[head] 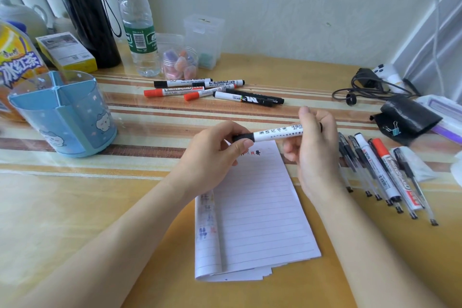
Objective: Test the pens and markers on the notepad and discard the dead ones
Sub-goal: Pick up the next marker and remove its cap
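Observation:
Both hands hold one white marker (277, 132) level above the top of the lined notepad (257, 210). My left hand (215, 155) pinches its black cap end. My right hand (313, 150) wraps the other end of the barrel. A few red marks sit near the notepad's top edge. A group of several markers (212, 91), red-capped and black, lies farther back on the table. To the right lies a row of several pens and markers (382, 170), tips pointing towards me.
A blue pen holder (65, 112) stands at the left, in front of a tea bottle. Behind are a black flask (85, 10), a water bottle (138, 20), a jar of small items (180, 62) and clear boxes. A black pouch (407, 117), cable and charger lie at right.

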